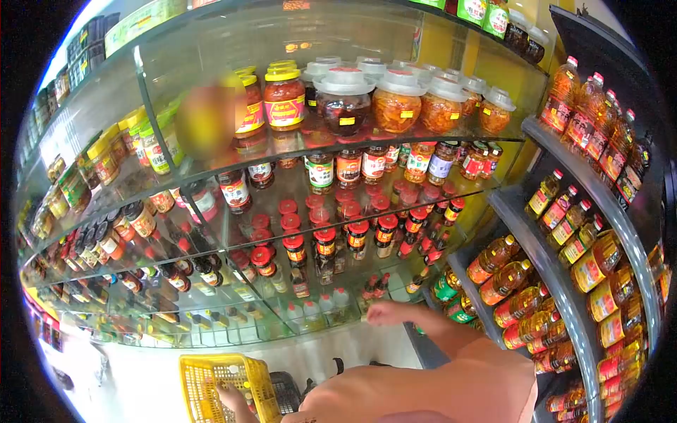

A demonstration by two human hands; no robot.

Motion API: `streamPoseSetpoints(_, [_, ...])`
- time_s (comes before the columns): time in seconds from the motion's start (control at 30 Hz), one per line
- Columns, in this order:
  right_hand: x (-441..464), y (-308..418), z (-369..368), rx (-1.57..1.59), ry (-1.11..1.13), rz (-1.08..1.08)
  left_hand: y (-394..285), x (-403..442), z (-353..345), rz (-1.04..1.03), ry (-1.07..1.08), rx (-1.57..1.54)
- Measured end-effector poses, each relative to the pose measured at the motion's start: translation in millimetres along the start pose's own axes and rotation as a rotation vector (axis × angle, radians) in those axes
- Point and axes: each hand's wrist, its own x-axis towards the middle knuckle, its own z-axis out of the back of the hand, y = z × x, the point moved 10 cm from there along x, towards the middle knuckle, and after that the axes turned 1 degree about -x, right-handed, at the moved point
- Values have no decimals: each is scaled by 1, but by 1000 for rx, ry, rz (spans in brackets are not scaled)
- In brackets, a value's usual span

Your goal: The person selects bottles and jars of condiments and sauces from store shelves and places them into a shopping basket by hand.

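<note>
My right hand (pixel 390 314) is held out in front of the lower glass shelves, with its fingers curled in. Whether anything is inside them cannot be made out. Nearest to it are small dark bottles with red caps (pixel 376 286) on a low shelf. At the lower left, a yellow plastic shopping basket (pixel 199 363) hangs or stands beside me; a few small items show inside. My left hand (pixel 229 396) is at the basket and appears closed on it, though its grip is partly hidden.
Glass shelves (pixel 381 149) hold lidded jars of pickles (pixel 397 102), red-capped sauce jars (pixel 324 241) and clear bottles (pixel 326 303). To the right, a grey curved rack (pixel 564 285) carries several cooking oil bottles (pixel 596 264). A dark basket (pixel 285 392) lies beyond the yellow one.
</note>
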Motion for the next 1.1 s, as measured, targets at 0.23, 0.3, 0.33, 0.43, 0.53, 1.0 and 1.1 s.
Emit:
streamPoseSetpoints(0.23, [-144,313,207,-242,-301,644,-131,-104,-6,-396,59,-156])
streamPoseSetpoints(0.3, [-188,363,257,-370,-602,869,-167,-149,-29,-492,244,-166])
streamPoseSetpoints(0.33, [-206,384,282,-312,-727,964,-187,-176,-38,-545,347,-96])
streamPoseSetpoints(0.43, [-247,433,344,-248,-1125,1228,-209,-243,-74,-608,622,99])
streamPoseSetpoints(0.53, [-273,492,370,-474,-1402,1307,-182,-269,-109,-562,705,73])
streamPoseSetpoints(1.0, [-269,622,366,-1197,-1955,1275,35,-226,-144,-29,851,308])
streamPoseSetpoints(1.1, [-262,630,375,-1221,-2034,1127,16,-226,-128,40,743,317])
